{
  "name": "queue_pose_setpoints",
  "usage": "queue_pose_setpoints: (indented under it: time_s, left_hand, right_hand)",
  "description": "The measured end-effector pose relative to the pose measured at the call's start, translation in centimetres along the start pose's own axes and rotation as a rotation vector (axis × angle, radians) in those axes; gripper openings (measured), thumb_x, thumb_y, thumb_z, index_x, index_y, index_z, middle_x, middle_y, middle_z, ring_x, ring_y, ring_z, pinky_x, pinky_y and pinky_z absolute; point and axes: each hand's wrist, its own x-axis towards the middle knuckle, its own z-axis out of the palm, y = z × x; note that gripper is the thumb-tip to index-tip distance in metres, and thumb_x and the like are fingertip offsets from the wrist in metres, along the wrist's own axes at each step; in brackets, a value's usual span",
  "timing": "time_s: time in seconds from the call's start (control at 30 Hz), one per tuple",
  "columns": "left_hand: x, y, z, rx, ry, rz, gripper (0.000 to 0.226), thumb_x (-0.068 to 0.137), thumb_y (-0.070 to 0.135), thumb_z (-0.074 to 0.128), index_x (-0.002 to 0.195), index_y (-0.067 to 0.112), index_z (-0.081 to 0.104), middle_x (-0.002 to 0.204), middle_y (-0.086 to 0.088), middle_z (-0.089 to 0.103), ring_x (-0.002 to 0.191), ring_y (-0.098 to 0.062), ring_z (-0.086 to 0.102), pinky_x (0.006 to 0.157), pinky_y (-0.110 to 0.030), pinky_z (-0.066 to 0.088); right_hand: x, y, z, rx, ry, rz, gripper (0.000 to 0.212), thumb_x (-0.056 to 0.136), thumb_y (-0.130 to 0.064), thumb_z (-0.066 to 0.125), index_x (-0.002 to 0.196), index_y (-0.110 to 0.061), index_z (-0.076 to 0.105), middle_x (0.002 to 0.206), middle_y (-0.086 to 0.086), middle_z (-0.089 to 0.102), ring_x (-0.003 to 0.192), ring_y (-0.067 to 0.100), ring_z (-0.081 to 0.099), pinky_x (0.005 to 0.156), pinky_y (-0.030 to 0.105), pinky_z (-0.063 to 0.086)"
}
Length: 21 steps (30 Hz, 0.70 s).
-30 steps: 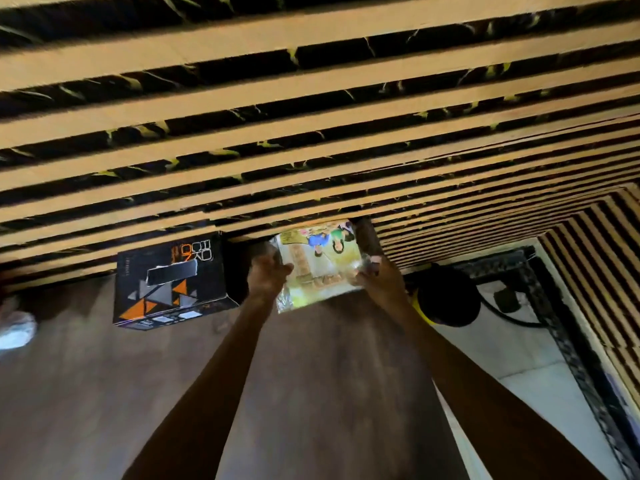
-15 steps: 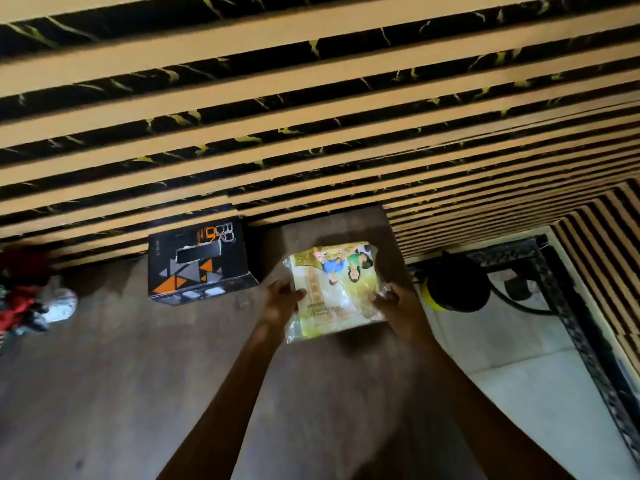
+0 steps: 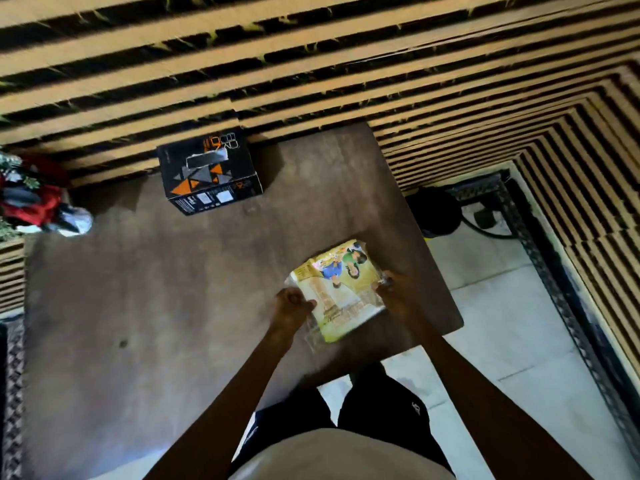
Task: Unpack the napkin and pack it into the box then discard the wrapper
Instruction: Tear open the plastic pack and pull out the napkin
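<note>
A yellow napkin pack (image 3: 341,289) in a clear printed wrapper is held over the right part of the brown table (image 3: 156,306). My left hand (image 3: 291,306) pinches its left edge, and my right hand (image 3: 394,292) grips its right edge. The pack looks sealed. A black box (image 3: 207,174) with orange triangles and a slot on top stands at the back of the table, well apart from both hands.
A striped slatted wall (image 3: 311,64) runs behind the table. Red and white decorations (image 3: 34,202) sit at the far left edge. A dark round object (image 3: 436,209) and a cable lie on the tiled floor (image 3: 502,323) to the right.
Both hands have brought the pack from the back of the table, beside the box, toward me and to the right. The view has tilted down, showing more table and my legs.
</note>
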Motion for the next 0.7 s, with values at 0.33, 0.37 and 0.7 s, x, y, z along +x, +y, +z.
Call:
queue_pose_setpoints:
  time_s: [0.33,0.37,0.7]
  left_hand:
    - [1.3,-1.3,1.8,1.195,0.006,0.588,0.075,0.075,0.034,0.069,0.141,0.022,0.038,0.151,-0.011,0.032,0.138,-0.034,0.031,0.112,-0.046,0.031]
    - [1.4,-1.4,2.0,1.186,-0.009,0.562,0.075,0.075,0.033,0.070,0.141,0.023,0.038,0.152,-0.010,0.030,0.138,-0.034,0.030,0.113,-0.046,0.031]
    - [1.1,-1.5,3.4,0.995,0.076,0.514,0.072,0.070,0.029,0.078,0.136,0.024,0.048,0.146,-0.010,0.036,0.135,-0.035,0.029,0.112,-0.038,0.027]
  right_hand:
    - [-1.1,-3.4,1.0,-0.831,-0.194,-0.460,0.037,0.085,-0.030,0.063,0.114,-0.009,0.067,0.113,0.015,0.070,0.108,0.034,0.063,0.100,0.042,0.046]
    - [-1.2,-3.4,1.2,-0.884,-0.273,-0.421,0.041,0.084,-0.035,0.065,0.116,-0.009,0.065,0.116,0.013,0.068,0.113,0.033,0.060,0.104,0.043,0.041]
    - [-0.4,-3.6,1.4,-0.651,-0.309,-0.382,0.027,0.075,-0.035,0.054,0.057,-0.019,0.066,0.069,-0.013,0.065,0.083,0.014,0.063,0.095,0.042,0.046]
